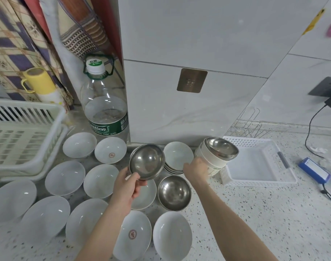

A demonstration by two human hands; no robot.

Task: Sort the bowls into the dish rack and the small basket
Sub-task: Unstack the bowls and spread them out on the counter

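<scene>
My left hand (129, 182) grips a steel bowl (146, 163) by its near rim and holds it tilted above the counter. My right hand (196, 169) holds a stack of white bowls topped by a steel bowl (220, 148), lifted next to the small white basket (258, 180). Another steel bowl (174, 193) sits on the counter between my arms. Several white bowls (64, 178) lie spread over the counter on the left. A short stack of white dishes (177, 154) stands behind my right hand. The white dish rack (27, 129) is at the far left.
A large water bottle (106, 110) stands against the tiled wall behind the bowls. A yellow mug (39, 81) sits behind the rack. A wire rack (245, 127) is behind the basket. At the right lie a blue device (314, 171) and black cables (330, 187).
</scene>
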